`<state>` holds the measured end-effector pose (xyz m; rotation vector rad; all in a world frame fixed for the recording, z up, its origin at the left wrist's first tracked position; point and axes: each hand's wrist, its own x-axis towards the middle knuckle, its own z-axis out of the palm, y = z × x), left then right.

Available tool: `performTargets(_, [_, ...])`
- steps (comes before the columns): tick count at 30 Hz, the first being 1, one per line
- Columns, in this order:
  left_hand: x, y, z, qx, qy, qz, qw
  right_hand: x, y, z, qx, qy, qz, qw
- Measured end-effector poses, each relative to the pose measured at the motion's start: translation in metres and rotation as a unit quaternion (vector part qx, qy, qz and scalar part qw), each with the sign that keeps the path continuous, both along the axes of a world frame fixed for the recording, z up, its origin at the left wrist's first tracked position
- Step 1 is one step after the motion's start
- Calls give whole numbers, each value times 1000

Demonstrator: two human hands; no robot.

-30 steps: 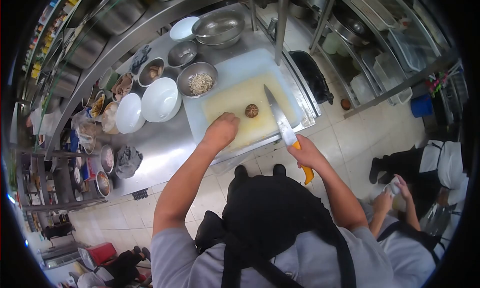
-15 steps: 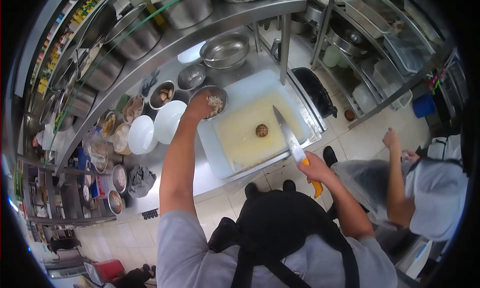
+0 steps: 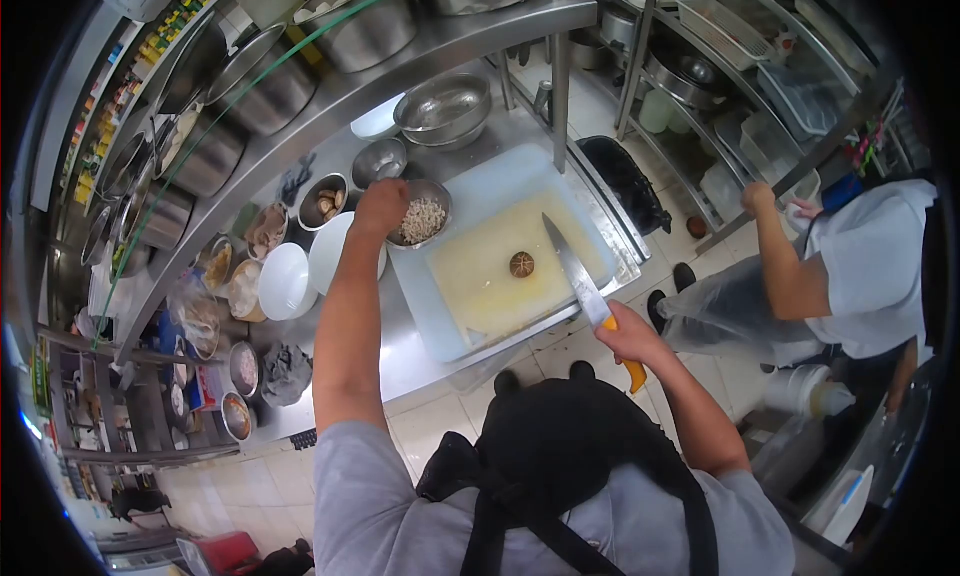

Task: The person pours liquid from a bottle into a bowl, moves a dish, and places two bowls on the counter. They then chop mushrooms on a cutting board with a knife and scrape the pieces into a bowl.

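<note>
While the left hand [image 3: 381, 205] reaches across the steel worktop [image 3: 400, 346] with fingers curled at the rim of a metal bowl of chopped pale pieces [image 3: 420, 219], whether it pinches anything cannot be told; right hand [image 3: 622, 332] closed around the yellow handle of a chef's knife [image 3: 580, 281], blade resting flat over the white cutting board [image 3: 500, 261]; one whole brown mushroom [image 3: 521, 264] on the board, just left of the blade, apart from both hands; white bowls [image 3: 285, 279] and small metal bowls [image 3: 378, 160] stand beside the board; another person [image 3: 850, 266] in a plastic apron stands to the right, arm raised to a rack.
</note>
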<state>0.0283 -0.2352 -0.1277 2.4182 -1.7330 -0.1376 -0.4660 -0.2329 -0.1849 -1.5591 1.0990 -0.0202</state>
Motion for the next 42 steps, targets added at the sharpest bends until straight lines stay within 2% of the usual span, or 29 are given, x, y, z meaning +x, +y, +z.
performTargets(2, [-1,1,0,-3,-26,-2,1000,1,0,-3,-17,-7,-4,1000])
performTargets(4, [0,4,-4,-86,0,-7,996,1,1,-3,-31,-13,-7,999])
performTargets(5, [3,5,-7,-82,1,-7,997,3,0,0,-41,-7,4,999])
performTargets(7, [5,4,-16,-41,-139,-17,989,2,-3,-1,-43,8,11,999])
performTargets(9, [-40,16,11,-67,-111,-18,991,1,-8,-9,-17,-10,-9,1000])
performTargets(11, [-87,26,21,-186,46,-58,980,1,-11,-6,-15,-19,-8,1000])
performTargets(12, [-106,34,5,-177,88,-79,977,3,-13,-13,-25,-4,-17,1000])
performTargets(14, [-152,54,-18,-182,66,-174,966,7,-11,3,-15,-19,-31,999])
performTargets(18, [-212,70,-48,-181,102,-172,963,1,-12,10,-4,-101,-22,995])
performTargets(19, [-219,71,-52,-173,56,-174,968,-1,-12,12,2,-99,-20,995])
performTargets(20, [-223,73,-55,-164,11,-175,971,-3,-11,16,27,-91,-3,995])
performTargets(26, [-236,87,-67,-118,-16,-137,983,-3,-8,42,97,-80,35,991])
performTargets(33, [-230,79,-69,-130,29,-130,983,-1,-10,41,102,-77,44,991])
performTargets(38, [-227,71,-76,-206,82,-129,966,-1,-10,40,96,-85,42,991])
performTargets(42, [-228,66,-83,-232,32,-137,963,1,-6,44,106,-86,43,990])
